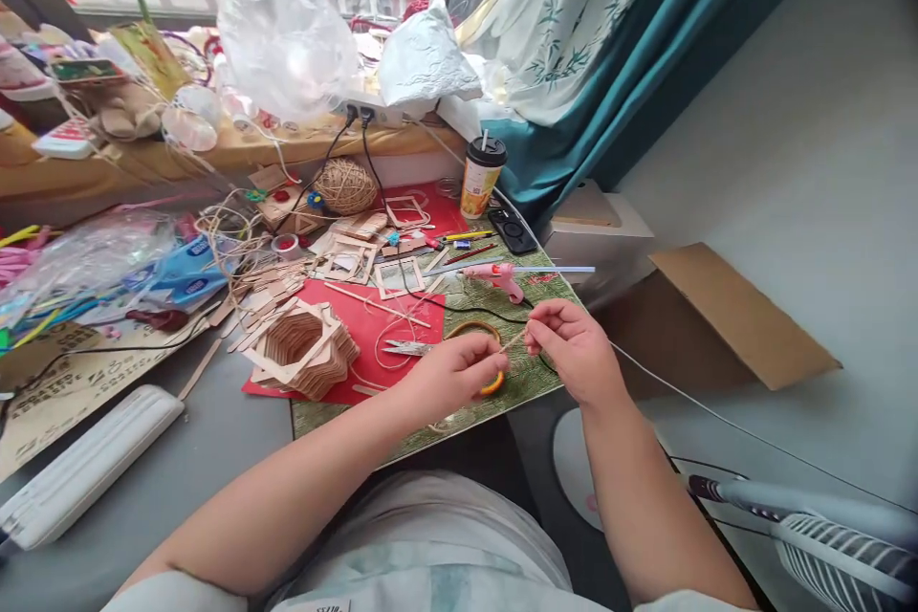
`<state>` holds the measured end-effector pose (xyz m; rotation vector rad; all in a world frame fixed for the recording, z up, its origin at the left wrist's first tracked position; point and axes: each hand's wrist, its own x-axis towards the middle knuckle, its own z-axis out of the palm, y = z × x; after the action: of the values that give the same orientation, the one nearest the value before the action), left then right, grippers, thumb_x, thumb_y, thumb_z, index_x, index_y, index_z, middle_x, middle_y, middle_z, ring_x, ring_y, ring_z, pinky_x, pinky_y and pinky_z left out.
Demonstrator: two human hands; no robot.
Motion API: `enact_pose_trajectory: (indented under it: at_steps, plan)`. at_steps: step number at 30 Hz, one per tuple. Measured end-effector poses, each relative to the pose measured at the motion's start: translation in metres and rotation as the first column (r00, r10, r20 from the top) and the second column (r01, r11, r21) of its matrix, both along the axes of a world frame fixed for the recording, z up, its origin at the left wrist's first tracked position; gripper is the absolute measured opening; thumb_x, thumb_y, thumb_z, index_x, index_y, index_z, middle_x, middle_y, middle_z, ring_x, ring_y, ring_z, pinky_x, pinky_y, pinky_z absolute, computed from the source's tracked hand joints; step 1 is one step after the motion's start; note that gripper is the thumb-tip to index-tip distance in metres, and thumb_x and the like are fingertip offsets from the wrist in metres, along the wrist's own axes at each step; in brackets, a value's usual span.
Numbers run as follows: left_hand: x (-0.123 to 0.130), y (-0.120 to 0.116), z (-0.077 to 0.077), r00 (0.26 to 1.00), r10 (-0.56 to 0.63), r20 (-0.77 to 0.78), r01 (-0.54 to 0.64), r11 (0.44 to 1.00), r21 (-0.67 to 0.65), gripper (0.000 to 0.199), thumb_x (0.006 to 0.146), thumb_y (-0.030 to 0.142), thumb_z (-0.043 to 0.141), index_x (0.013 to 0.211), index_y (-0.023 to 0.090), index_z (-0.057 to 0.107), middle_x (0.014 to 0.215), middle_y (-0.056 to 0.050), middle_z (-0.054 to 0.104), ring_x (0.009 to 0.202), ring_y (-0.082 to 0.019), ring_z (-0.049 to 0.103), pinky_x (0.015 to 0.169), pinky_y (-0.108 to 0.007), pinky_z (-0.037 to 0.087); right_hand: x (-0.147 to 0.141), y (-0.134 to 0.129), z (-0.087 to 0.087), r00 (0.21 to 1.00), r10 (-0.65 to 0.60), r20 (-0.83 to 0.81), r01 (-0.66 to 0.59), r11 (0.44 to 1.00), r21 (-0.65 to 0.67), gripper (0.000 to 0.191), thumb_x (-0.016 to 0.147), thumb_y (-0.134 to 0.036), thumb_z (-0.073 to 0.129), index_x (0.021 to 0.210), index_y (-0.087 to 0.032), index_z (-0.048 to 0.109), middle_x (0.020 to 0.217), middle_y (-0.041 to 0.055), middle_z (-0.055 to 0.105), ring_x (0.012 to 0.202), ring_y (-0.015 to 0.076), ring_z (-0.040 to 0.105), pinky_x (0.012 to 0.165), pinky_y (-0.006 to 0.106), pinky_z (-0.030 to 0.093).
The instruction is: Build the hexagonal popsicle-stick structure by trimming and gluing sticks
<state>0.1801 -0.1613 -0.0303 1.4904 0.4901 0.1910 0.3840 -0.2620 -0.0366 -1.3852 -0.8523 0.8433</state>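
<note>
A short piece of twine (513, 341) is stretched between my two hands above the front right of the table. My left hand (459, 369) pinches one end between thumb and fingers. The other end is pinched in the fingertips of my right hand (570, 349). Beneath my left hand lie scissors (405, 347) with yellow-orange handles, partly hidden by the hand. A loose loop of twine (378, 354) rests on the red paper (387, 306). To the left stands a hollow stack of thin wooden frames (301, 354). Just beyond my hands is a pink glue gun (496, 277).
A drink cup (482, 177) and a black phone (512, 230) stand toward the back. Wooden pieces (351, 244), a twine ball (345, 186) and plastic bags clutter the left and back. A white lamp (93, 464) lies left; a cardboard box (746, 316) is at right.
</note>
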Motion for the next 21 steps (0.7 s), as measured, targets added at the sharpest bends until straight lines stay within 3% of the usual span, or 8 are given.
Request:
enact_pose_trajectory:
  at_steps: [2,5,6,8,10,13,16,21]
  plan:
    - [-0.013,0.004,-0.007,0.994,0.108,0.012,-0.108,0.988,0.114,0.039,0.103,0.055,0.058,0.097,0.018,0.071,0.095,-0.003,0.07,0.09,-0.017,0.062,0.084,-0.027,0.047,0.002,0.0,-0.013,0.998,-0.046,0.043,0.047,0.999,-0.027,0.023,0.094,-0.041,0.078,0.104,-0.022,0.067,0.077,-0.0006,0.07,0.069,0.015,0.066,0.067,0.029,0.055]
    - [-0.04,0.012,-0.015,0.979,0.2,-0.034,-0.193,0.97,0.15,0.037,0.104,0.051,0.058,0.096,0.019,0.074,0.092,-0.002,0.069,0.09,-0.017,0.06,0.085,-0.027,0.045,-0.011,0.001,-0.036,0.953,-0.031,0.3,0.057,0.995,-0.079,0.019,0.101,-0.039,0.067,0.11,-0.022,0.069,0.095,0.0045,0.074,0.084,0.0193,0.07,0.081,0.037,0.059]
    - [-0.048,0.014,-0.018,0.971,0.232,-0.052,-0.222,0.965,0.142,0.037,0.103,0.052,0.059,0.096,0.019,0.074,0.088,-0.002,0.067,0.084,-0.016,0.058,0.08,-0.026,0.044,-0.019,0.002,-0.044,0.9,0.034,0.434,0.007,0.996,-0.092,0.018,0.102,-0.036,0.066,0.113,-0.022,0.07,0.104,0.0068,0.075,0.094,0.0218,0.07,0.09,0.04,0.059]
    - [-0.06,0.017,-0.024,0.954,0.291,-0.076,-0.284,0.955,0.089,0.039,0.102,0.055,0.061,0.098,0.018,0.074,0.077,0.001,0.059,0.069,-0.013,0.048,0.066,-0.024,0.038,-0.036,0.005,-0.055,0.716,0.218,0.664,-0.15,0.976,-0.159,0.022,0.1,-0.028,0.067,0.121,-0.023,0.071,0.122,0.0099,0.073,0.116,0.027,0.067,0.106,0.047,0.055]
    - [-0.066,0.019,-0.031,0.938,0.337,-0.084,-0.339,0.941,-0.011,0.042,0.1,0.059,0.064,0.101,0.018,0.073,0.068,0.004,0.048,0.059,-0.01,0.035,0.056,-0.024,0.028,-0.05,0.01,-0.06,0.524,0.353,0.775,-0.227,0.935,-0.273,0.031,0.097,-0.02,0.067,0.128,-0.022,0.069,0.128,0.0116,0.071,0.125,0.0298,0.062,0.113,0.051,0.051]
    - [-0.069,0.022,-0.037,0.918,0.391,-0.065,-0.396,0.894,-0.21,0.045,0.096,0.062,0.069,0.102,0.017,0.071,0.063,0.008,0.035,0.055,-0.008,0.023,0.052,-0.022,0.02,-0.059,0.018,-0.059,0.372,0.417,0.829,-0.153,0.909,-0.388,0.034,0.096,-0.015,0.066,0.129,-0.018,0.067,0.123,0.0143,0.07,0.12,0.0316,0.062,0.108,0.051,0.053]
    - [-0.068,0.024,-0.036,0.899,0.437,-0.015,-0.409,0.83,-0.38,0.038,0.094,0.054,0.075,0.102,0.017,0.071,0.066,0.008,0.032,0.057,-0.008,0.022,0.051,-0.02,0.019,-0.058,0.026,-0.055,0.27,0.416,0.868,-0.146,0.909,-0.39,0.045,0.094,-0.013,0.065,0.139,-0.016,0.062,0.134,0.0176,0.065,0.129,0.0342,0.057,0.113,0.053,0.049]
    - [-0.071,0.029,-0.032,0.89,0.456,0.02,-0.407,0.813,-0.417,0.03,0.092,0.039,0.078,0.108,0.015,0.071,0.073,0.004,0.046,0.06,-0.006,0.032,0.053,-0.018,0.024,-0.052,0.038,-0.051,0.19,0.526,0.829,-0.188,0.848,-0.495,0.051,0.087,-0.007,0.059,0.138,-0.012,0.059,0.126,0.0185,0.065,0.125,0.0341,0.058,0.109,0.048,0.05]
